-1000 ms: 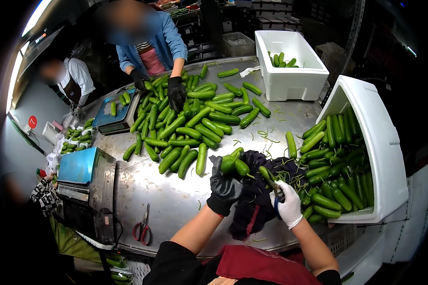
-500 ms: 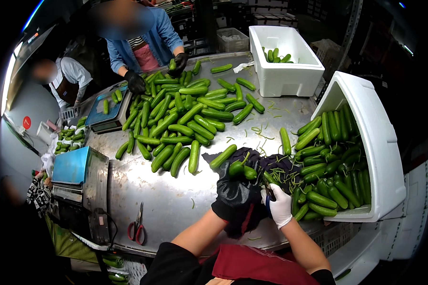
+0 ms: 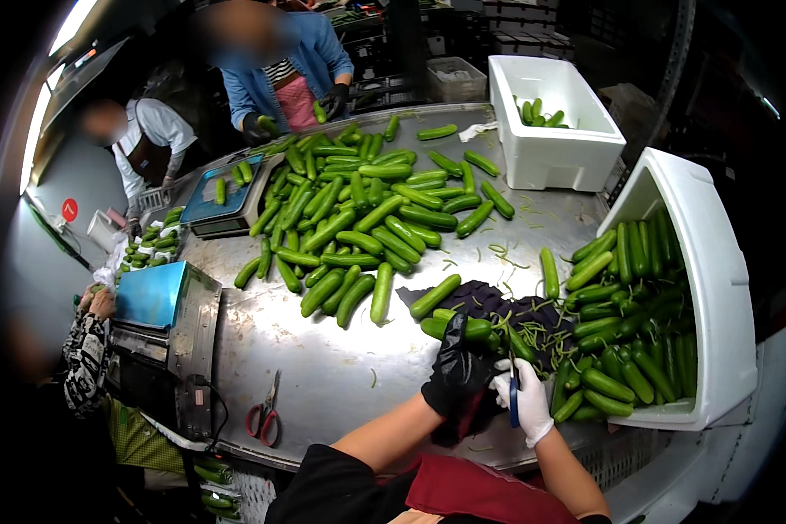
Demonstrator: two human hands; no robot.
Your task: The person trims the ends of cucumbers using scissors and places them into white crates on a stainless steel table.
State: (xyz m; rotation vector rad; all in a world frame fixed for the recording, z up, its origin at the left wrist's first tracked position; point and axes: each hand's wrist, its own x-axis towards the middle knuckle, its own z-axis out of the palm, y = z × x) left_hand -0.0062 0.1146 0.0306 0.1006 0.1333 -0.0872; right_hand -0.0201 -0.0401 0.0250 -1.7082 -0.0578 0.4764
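My left hand (image 3: 454,374), in a black glove, is closed around green cucumbers (image 3: 475,329) over a dark cloth (image 3: 487,301). Its thumb or finger stands up in front of them, hiding part of the grip. In a white glove, my right hand (image 3: 529,403) grips blue-handled scissors (image 3: 513,395). Their blades point up beside the end of another cucumber (image 3: 522,348). Thin green stem trimmings (image 3: 546,327) lie scattered on the cloth. Just left of it begins a large pile of cucumbers (image 3: 349,218).
A tilted white foam box (image 3: 723,288) full of cucumbers stands at my right; another foam box (image 3: 555,166) is behind it. Red-handled scissors (image 3: 264,419) lie on the metal table (image 3: 323,375). Scales (image 3: 227,218) stand left. Across the table a person (image 3: 301,52) handles cucumbers.
My view has shifted, so the scene sits farther right. My left hand has drawn back and turned, with its grip on the cucumbers altered. The person opposite has moved both hands apart.
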